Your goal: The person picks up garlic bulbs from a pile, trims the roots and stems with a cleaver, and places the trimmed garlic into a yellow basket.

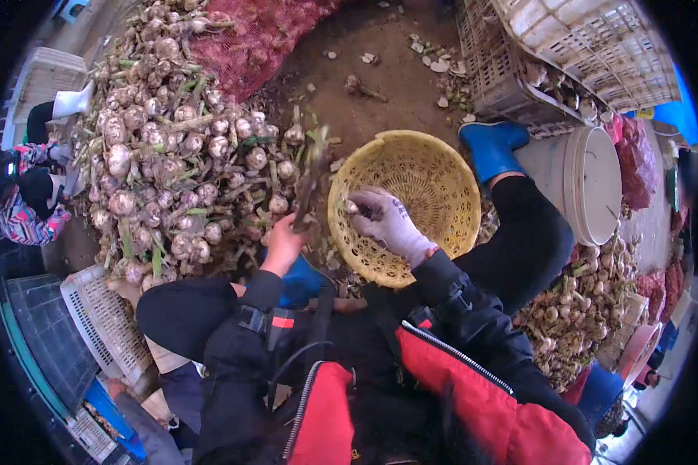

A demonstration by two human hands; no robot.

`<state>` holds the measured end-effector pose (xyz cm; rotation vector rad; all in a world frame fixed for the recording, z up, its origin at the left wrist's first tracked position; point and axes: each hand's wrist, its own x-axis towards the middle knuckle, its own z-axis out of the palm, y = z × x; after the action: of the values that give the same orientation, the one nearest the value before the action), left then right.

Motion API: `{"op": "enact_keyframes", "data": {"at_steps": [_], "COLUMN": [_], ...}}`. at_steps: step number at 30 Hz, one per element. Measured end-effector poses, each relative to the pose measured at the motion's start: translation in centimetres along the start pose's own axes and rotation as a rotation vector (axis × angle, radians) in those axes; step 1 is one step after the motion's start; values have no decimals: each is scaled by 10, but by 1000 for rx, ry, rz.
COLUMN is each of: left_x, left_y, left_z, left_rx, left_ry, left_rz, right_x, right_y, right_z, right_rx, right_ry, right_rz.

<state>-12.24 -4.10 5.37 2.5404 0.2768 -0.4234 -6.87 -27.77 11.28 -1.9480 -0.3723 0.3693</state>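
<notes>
My bare left hand is closed around the lower end of a knife, whose long dark blade points up and is smeared by motion. Above the left rim of a yellow plastic basket, my right hand wears a pale glove. Its fingers pinch a garlic bulb, mostly hidden by the glove. Just left of the knife lies a large heap of garlic with stalks and roots on. The basket stands on the ground between my blue boots.
A red mesh sack lies behind the heap. White crates and a white bucket stand to the right, near more garlic. Trimmed scraps litter the dirt floor. Another person is at far left, by a crate.
</notes>
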Motion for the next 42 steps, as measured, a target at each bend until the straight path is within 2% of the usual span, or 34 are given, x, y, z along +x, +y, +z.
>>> {"op": "enact_keyframes", "data": {"at_steps": [1,2,3,4,5,6,7,8,9,11,12,14,15,16,17,18,19,20,22,23,24,25,26,28,29,30,31,32,35,38,40,41,42], "left_x": [-6,-8,-6,-7,-9,-11,-12,-16,-18,-19,-17,-17,-19,-20,-21,-22,-23,-24,-23,-21,-20,-21,-18,-12,-15,-17,-17,-16,-17,-15,-12,-11,-6], "left_y": [38,60,64,69,75,81,80,80,89,92,88,81,82,83,85,89,94,96,88,87,89,91,91,93,92,91,91,91,91,91,86,81,63], "left_z": [-18,-28,-27,-26,-24,-25,-20,-20,-19,-16,-16,-16,-19,-21,-20,-21,-22,-23,-27,-28,-30,-30,-30,-33,-38,-39,-40,-40,-39,-33,-27,-23,-15], "left_rx": [-788,-1578,-1574,-1576,-1330,-1076,-935,-655,-742,-828,-827,-821,-860,-899,-1053,-1051,-1100,-1149,-1151,-976,-801,-658,-658,-236,-90,-88,-89,-92,-90,-82,-77,-67,-72], "left_ry": [-259,-510,-492,-491,-316,-146,-67,-13,-36,-66,2,64,-19,-98,-201,-195,-155,-118,-189,-163,-136,40,38,321,254,251,197,142,70,108,76,48,45], "left_rz": [-271,-543,-405,-404,-272,-145,-37,89,75,57,39,18,-27,-73,-122,-128,-139,-148,-226,-129,-32,100,100,529,510,505,527,549,537,477,431,387,381], "right_x": [0,-2,-1,-1,1,0,-1,-1,-4,-12,-9,-5,-3,-3,-4,-4,-3,-3,0,0,-1,-1,-2,-5,-6,-7,-7,-9,-5,-5,-4,-6,-7], "right_y": [10,9,8,7,4,5,7,8,13,21,15,3,4,3,2,0,4,7,3,1,4,7,10,8,9,9,13,46,23,26,22,19,15], "right_z": [6,8,8,8,14,10,2,-2,2,12,9,5,7,7,8,11,18,20,14,9,9,11,12,6,5,6,9,30,13,11,8,3,3], "right_rx": [59,66,261,452,1028,1026,1182,1332,1335,893,892,664,562,564,317,72,222,225,720,885,884,774,664,581,679,776,673,425,316,176,368,557,555], "right_ry": [-25,-23,-101,-180,-201,-202,-290,-379,-376,-308,-305,-106,-67,-66,-6,49,43,37,4,-54,-51,-49,-48,-111,-146,-183,-130,20,-9,-68,-53,-125,-131], "right_rz": [-109,-107,-109,-108,304,305,490,677,680,573,573,424,291,295,107,-82,-11,-12,371,443,445,363,282,236,201,166,217,-16,40,124,141,306,313]}}
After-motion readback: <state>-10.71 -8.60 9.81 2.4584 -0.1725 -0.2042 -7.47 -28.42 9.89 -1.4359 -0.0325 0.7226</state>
